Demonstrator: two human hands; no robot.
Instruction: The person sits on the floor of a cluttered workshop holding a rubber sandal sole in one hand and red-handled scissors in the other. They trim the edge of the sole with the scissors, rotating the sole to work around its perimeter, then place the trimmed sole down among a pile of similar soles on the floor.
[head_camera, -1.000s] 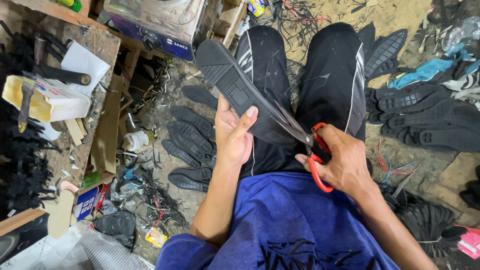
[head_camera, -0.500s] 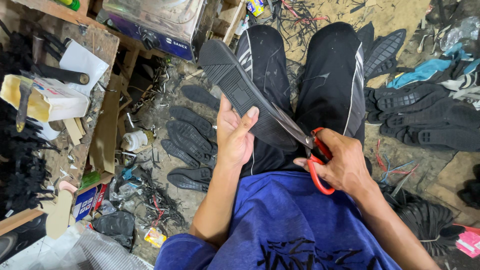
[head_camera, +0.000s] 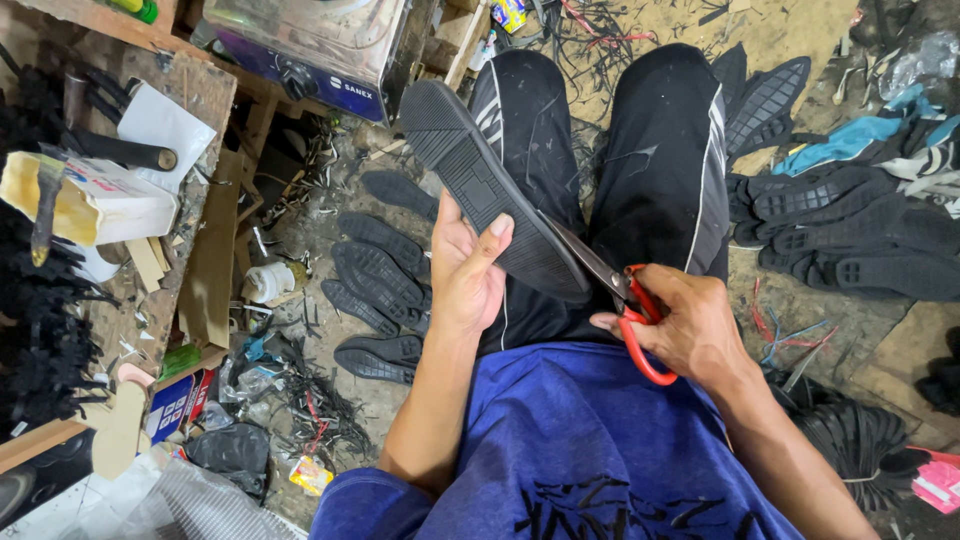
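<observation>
Right now your left hand (head_camera: 465, 275) grips the black rubber shoe sole (head_camera: 485, 190) over your lap, thumb pressed on its tread, fingers wrapped behind. Your right hand (head_camera: 685, 325) is closed through the red-handled scissors (head_camera: 625, 305), whose blades meet the sole's near edge. More black soles (head_camera: 375, 275) lie on the floor to your left, another pile of soles (head_camera: 850, 230) to your right. A cluttered wooden surface (head_camera: 195, 100) stands at far left.
</observation>
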